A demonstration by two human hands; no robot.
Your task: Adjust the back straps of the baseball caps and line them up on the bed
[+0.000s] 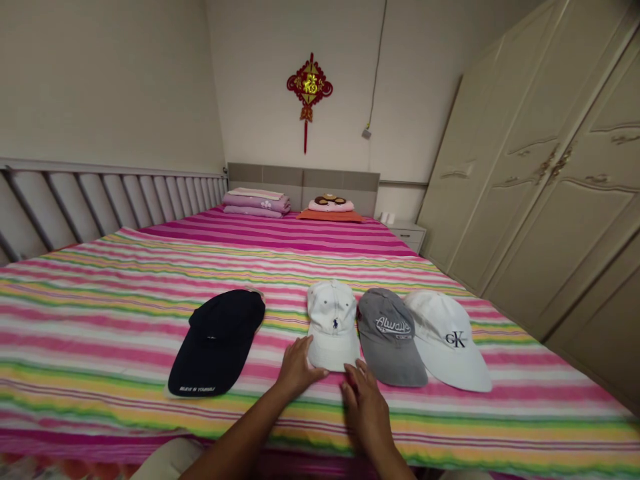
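Left hand (pixel 297 368) lies open and nearly flat, its fingers against the brim of a white Polo cap (pixel 333 317). Right hand (pixel 367 412) curls narrowly just below the gap between that cap and a grey "Always" cap (pixel 389 337); whether it grips anything cannot be told. Well left of them, a navy cap (pixel 216 340) lies on the striped bedsheet (pixel 90 353), and a white CK cap (pixel 447 340) sits against the grey one. Open sheet spreads left of the navy cap, toward the headboard (pixel 303 183), and right toward the bed's edge beside the wardrobe (pixel 540 180).
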